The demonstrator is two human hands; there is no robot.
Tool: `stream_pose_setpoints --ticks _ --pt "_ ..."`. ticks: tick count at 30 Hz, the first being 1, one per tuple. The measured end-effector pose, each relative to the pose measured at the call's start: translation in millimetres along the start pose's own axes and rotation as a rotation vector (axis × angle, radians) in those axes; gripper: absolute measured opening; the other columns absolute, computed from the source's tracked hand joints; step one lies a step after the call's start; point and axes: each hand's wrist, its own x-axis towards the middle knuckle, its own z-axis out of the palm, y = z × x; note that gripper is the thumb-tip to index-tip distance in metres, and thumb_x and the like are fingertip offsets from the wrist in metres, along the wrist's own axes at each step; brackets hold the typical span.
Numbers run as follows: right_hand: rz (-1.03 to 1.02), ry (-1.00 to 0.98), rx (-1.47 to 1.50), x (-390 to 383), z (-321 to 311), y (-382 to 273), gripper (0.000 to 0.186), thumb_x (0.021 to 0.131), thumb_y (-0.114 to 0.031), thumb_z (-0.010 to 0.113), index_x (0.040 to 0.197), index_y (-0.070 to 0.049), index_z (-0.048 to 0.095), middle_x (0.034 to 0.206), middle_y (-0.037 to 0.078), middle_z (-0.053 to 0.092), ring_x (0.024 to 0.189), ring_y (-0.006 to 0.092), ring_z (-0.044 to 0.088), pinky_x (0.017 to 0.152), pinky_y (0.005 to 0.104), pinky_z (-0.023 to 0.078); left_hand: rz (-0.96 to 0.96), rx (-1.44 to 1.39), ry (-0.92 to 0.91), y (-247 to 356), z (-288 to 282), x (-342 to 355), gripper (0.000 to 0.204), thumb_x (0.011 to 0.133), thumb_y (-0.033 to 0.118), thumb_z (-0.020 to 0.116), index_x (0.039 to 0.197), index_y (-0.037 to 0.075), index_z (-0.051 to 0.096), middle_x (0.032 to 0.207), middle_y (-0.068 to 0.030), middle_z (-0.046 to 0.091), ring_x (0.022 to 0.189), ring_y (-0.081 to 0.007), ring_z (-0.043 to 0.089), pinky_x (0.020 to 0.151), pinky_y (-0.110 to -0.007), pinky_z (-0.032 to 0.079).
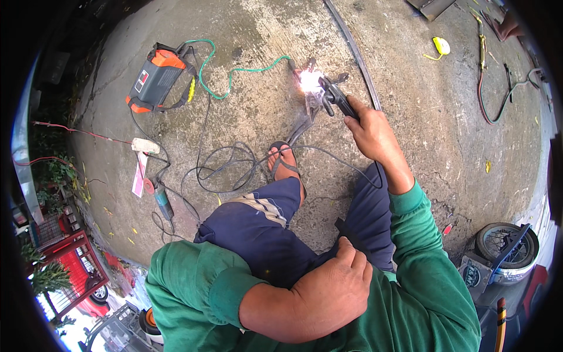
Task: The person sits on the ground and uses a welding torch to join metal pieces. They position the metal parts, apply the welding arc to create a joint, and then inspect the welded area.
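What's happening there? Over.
Right hand gripping black electrode holder; left hand, hold unclear. Grey metal workpiece partly hidden by white glare. Thin black cable looped beside sandalled foot.

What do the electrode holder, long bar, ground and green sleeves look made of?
Electrode holder: probably moulded plastic; dull black, bulky body. Long bar: likely steel, from its grey, dull sheen. Ground: weathered concrete; rough, stained, cracked. Green sleeves: soft matte fabric, bunching in folds.

My loose fabric sleeves [419, 229] were plain green; my cloth trousers [234, 232], dark blue with a beige, dark-striped panel [256, 205]. The boxy welding machine [164, 76] was dark grey with orange ends; the thin, curving cable [252, 70], green; the long-handled electrode holder [339, 98], black.
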Motion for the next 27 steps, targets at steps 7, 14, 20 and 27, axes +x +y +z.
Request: stream_pose_setpoints --ticks 7,14,20,27 --pt "-0.098 0.068 0.086 -0.3 6.1 6.6 0.049 0.097 -0.015 0.066 0.141 0.007 0.059 0.109 0.036 0.07 0.108 0.0494 0.07 0.094 0.0532 0.055 -0.005 -0.004 0.007 0.6 -0.3 -0.8 0.026 0.08 0.025 0.068 0.083 0.002 0.079 0.086 -0.0113 0.066 0.095 -0.0318 0.063 0.1 -0.052 0.052" --pt "0.076 0.057 0.071 -2.8 -7.1 -2.9 0.051 0.098 -0.015 0.067 0.143 0.007 0.058 0.111 0.036 0.07 0.109 0.0492 0.07 0.096 0.052 0.055 -0.004 -0.02 -0.004 0.1 0.9 0.1 0.027 0.081 0.025 0.067 0.084 0.001 0.079 0.087 -0.0118 0.067 0.095 -0.0319 0.064 0.1 -0.053 0.052" --pt "0.01 0.063 0.044 -5.6 -0.2 2.4 0.051 0.098 -0.016 0.067 0.143 0.006 0.058 0.108 0.035 0.071 0.107 0.0493 0.07 0.094 0.0532 0.055 0.002 -0.008 -0.003 0.0 0.4 1.0 0.027 0.081 0.025 0.067 0.083 0.002 0.079 0.086 -0.0117 0.066 0.093 -0.0309 0.063 0.1 -0.053 0.052" --pt "0.002 0.026 0.021 -5.0 0.0 1.4 0.049 0.098 -0.016 0.067 0.141 0.006 0.059 0.103 0.035 0.071 0.104 0.05 0.07 0.091 0.0546 0.054 0.002 -0.004 0.002 0.0 0.7 0.5 0.026 0.08 0.025 0.068 0.083 0.002 0.079 0.085 -0.0113 0.066 0.092 -0.0302 0.063 0.1 -0.053 0.052"
